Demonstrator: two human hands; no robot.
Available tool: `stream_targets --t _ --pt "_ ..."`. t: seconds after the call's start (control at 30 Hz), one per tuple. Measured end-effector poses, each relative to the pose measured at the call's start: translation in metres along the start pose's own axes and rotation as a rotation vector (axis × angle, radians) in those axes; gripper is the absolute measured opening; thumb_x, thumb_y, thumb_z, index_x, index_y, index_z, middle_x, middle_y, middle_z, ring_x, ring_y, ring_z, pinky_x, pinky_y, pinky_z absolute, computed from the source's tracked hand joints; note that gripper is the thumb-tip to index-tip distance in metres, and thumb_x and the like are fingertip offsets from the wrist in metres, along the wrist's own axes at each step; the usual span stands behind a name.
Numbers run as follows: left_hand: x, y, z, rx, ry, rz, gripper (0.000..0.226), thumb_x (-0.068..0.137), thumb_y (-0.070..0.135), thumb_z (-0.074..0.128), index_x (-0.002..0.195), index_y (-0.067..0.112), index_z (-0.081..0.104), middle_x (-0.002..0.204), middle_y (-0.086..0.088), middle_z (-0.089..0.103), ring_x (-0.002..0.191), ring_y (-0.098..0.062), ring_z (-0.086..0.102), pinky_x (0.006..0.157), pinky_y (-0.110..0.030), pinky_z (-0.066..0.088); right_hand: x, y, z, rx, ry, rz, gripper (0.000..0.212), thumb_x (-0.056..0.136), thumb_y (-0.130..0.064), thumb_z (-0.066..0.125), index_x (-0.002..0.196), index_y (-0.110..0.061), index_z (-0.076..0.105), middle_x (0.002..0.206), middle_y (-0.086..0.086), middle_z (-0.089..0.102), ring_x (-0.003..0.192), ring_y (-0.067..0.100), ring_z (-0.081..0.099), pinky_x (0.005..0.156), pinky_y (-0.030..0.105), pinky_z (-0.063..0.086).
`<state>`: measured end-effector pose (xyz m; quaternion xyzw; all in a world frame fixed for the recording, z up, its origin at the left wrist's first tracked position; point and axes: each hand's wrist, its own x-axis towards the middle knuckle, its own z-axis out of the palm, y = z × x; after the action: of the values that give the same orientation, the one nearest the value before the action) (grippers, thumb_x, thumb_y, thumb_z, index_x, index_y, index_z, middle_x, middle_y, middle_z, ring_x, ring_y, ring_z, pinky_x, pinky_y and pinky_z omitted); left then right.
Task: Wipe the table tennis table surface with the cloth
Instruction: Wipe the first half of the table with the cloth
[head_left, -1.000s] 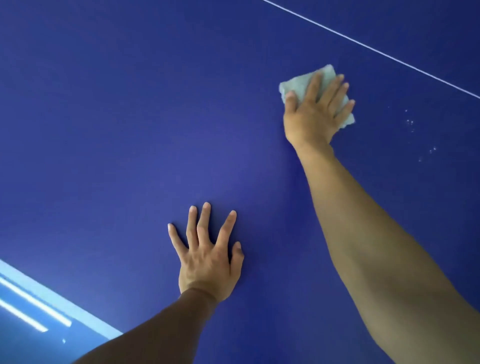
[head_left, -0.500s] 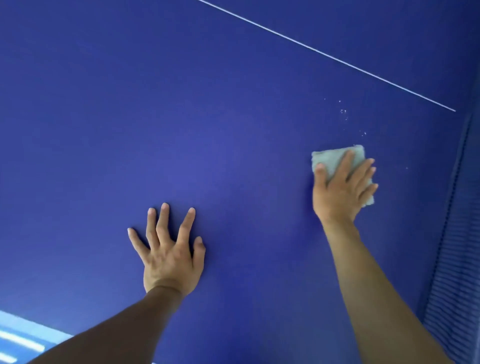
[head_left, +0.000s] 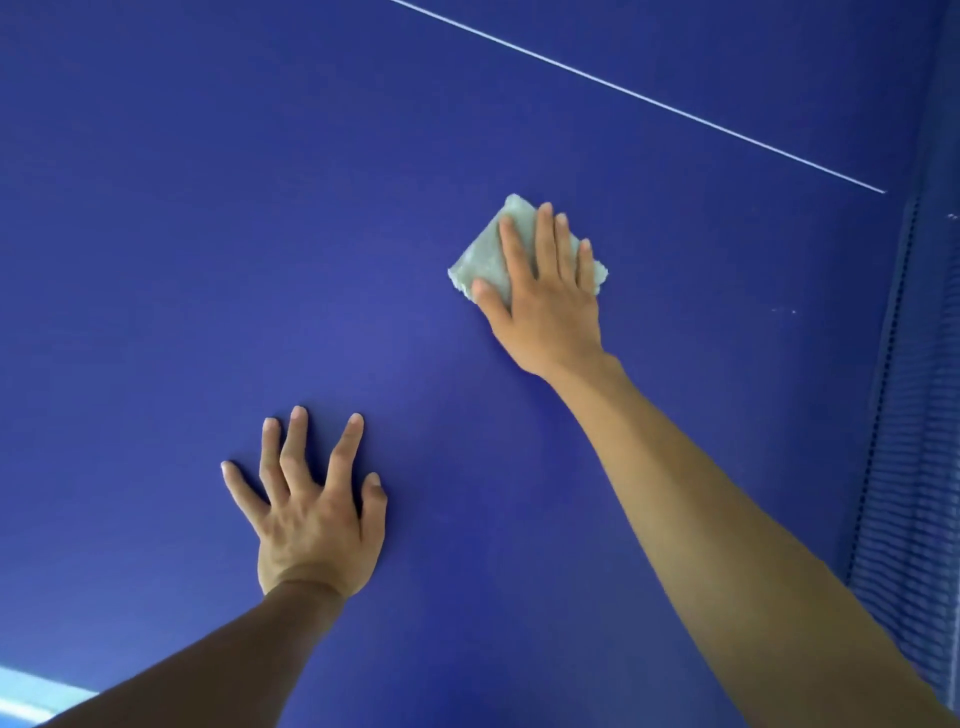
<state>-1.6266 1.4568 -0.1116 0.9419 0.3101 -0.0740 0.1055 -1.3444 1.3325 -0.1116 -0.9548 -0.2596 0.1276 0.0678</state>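
Note:
The blue table tennis table (head_left: 260, 234) fills the view. A folded pale green cloth (head_left: 485, 254) lies on it right of the middle. My right hand (head_left: 545, 301) presses flat on the cloth with straight fingers, covering its near half. My left hand (head_left: 311, 514) rests on the bare surface at lower left, fingers spread and straight, holding nothing.
A thin white centre line (head_left: 649, 101) crosses the table from the top middle to the right. The blue net (head_left: 914, 467) runs along the right side. A few small white specks (head_left: 784, 310) sit near the net. A bright strip (head_left: 31, 693) shows at the lower left corner.
My right hand has slid the cloth leftward across the table, away from the net, and the cloth has turned. My left hand stays planted on the surface.

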Motion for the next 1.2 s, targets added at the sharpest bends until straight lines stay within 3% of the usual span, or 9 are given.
stream_targets --t 0.3,0.37,0.43,0.53,0.63,0.77,0.93,1.07,1.2 --pt "0.000 -0.004 0.006 0.030 0.034 0.027 0.064 0.095 0.048 0.035 0.156 0.030 0.036 0.165 -0.022 0.021 0.156 -0.043 0.011 0.120 -0.073 0.000 0.113 0.114 -0.055 0.077 0.100 0.698 0.082 0.101 -0.063 0.014 0.166 -0.017 -0.001 0.172 0.022 -0.008 0.159 0.038 -0.007 0.127 0.058 -0.006" --pt "0.000 -0.005 0.008 0.041 0.038 0.036 0.064 0.095 0.048 0.035 0.157 0.031 0.033 0.165 -0.022 0.021 0.156 -0.043 0.012 0.120 -0.073 0.001 0.137 0.078 -0.053 0.072 0.082 0.605 0.080 0.101 -0.062 0.015 0.166 -0.018 0.001 0.172 0.021 -0.009 0.159 0.038 -0.008 0.126 0.059 -0.006" --pt "0.001 -0.005 0.008 0.048 0.042 0.041 0.064 0.095 0.048 0.033 0.158 0.032 0.030 0.166 -0.021 0.021 0.156 -0.043 0.012 0.119 -0.074 0.003 0.133 0.015 -0.039 0.060 0.071 0.332 0.077 0.103 -0.060 0.020 0.166 -0.020 0.005 0.172 0.020 -0.007 0.159 0.038 -0.008 0.126 0.059 -0.008" --pt "0.001 -0.005 0.007 0.054 0.038 0.034 0.064 0.096 0.048 0.032 0.158 0.033 0.029 0.166 -0.020 0.020 0.156 -0.041 0.011 0.120 -0.074 0.005 0.070 -0.075 -0.006 0.017 0.031 -0.045 0.076 0.104 -0.060 0.027 0.166 -0.021 0.011 0.173 0.019 -0.002 0.159 0.038 -0.004 0.126 0.059 -0.006" --pt "0.001 -0.005 0.006 0.041 0.044 0.031 0.063 0.096 0.048 0.032 0.158 0.031 0.031 0.166 -0.019 0.020 0.156 -0.040 0.011 0.120 -0.074 0.004 -0.020 -0.096 0.021 0.019 0.019 -0.171 0.075 0.104 -0.060 0.033 0.166 -0.021 0.017 0.173 0.017 0.005 0.160 0.036 0.003 0.127 0.058 0.000" --pt "0.000 -0.003 0.006 0.038 0.031 0.018 0.064 0.097 0.048 0.031 0.158 0.030 0.033 0.166 -0.020 0.020 0.157 -0.040 0.009 0.120 -0.074 0.003 -0.118 -0.026 0.031 0.007 0.003 -0.071 0.073 0.104 -0.061 0.031 0.166 -0.026 0.015 0.174 0.013 0.002 0.160 0.033 0.003 0.128 0.055 0.000" --pt "-0.001 -0.001 0.004 0.037 0.028 0.016 0.065 0.096 0.048 0.030 0.157 0.027 0.037 0.166 -0.021 0.020 0.156 -0.042 0.010 0.120 -0.072 0.000 -0.196 0.086 0.024 -0.018 0.064 0.341 0.077 0.103 -0.063 0.025 0.165 -0.018 0.020 0.170 0.024 0.011 0.157 0.044 0.013 0.124 0.066 0.013" --pt "-0.002 0.000 0.003 0.032 0.032 0.011 0.065 0.096 0.048 0.030 0.157 0.026 0.038 0.166 -0.022 0.020 0.156 -0.042 0.009 0.120 -0.073 0.000 -0.202 0.085 0.025 0.071 0.132 0.599 0.079 0.102 -0.058 0.025 0.164 -0.010 0.020 0.168 0.032 0.010 0.155 0.049 0.013 0.121 0.071 0.014" --pt "-0.003 0.003 -0.001 0.025 0.014 -0.004 0.068 0.095 0.050 0.026 0.158 0.025 0.037 0.167 -0.021 0.018 0.157 -0.041 0.007 0.121 -0.072 -0.001 -0.232 0.015 0.046 0.025 0.116 0.221 0.072 0.105 -0.055 0.033 0.164 -0.014 0.026 0.169 0.027 0.013 0.157 0.044 0.014 0.125 0.064 0.012"
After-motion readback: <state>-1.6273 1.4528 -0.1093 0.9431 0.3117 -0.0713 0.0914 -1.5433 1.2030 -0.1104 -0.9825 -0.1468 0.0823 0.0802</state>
